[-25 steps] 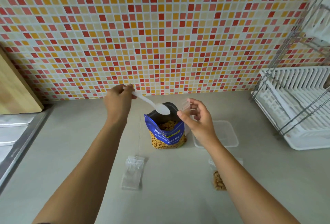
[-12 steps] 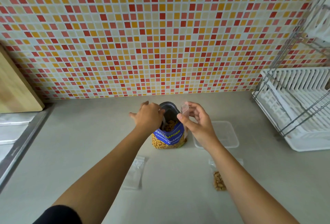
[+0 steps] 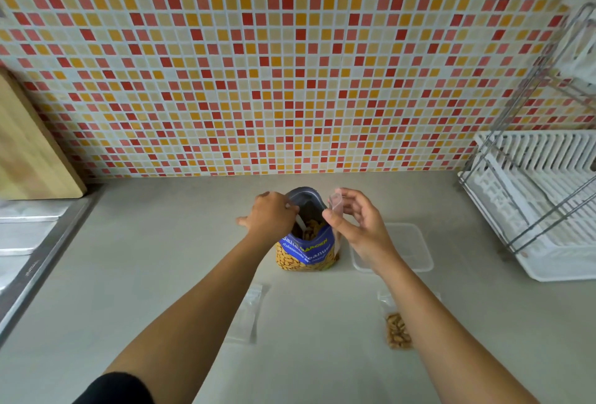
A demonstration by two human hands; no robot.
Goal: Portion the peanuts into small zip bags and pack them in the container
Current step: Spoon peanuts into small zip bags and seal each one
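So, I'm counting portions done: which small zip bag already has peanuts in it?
The filled bag beside the right forearm: peanuts show through. The flat bag by the left arm and the held bag in the right hand look empty.

Blue peanut bag (image 3: 306, 247) (yellow lettering), white spoon (image 3: 301, 224), wall tiles (image 3: 290, 65) red-orange-cream mosaic, white dish rack (image 3: 541, 203).

Our left hand (image 3: 269, 215) is now down at the open top of the peanut bag (image 3: 306, 250), and the white spoon (image 3: 301, 224) dips inside it, toward the peanuts (image 3: 314, 228). A second ago that hand held the spoon up in the air, off to the left of the bag. Our arm reaches farther in too, so a black sleeve (image 3: 116, 386) shows at the bottom.
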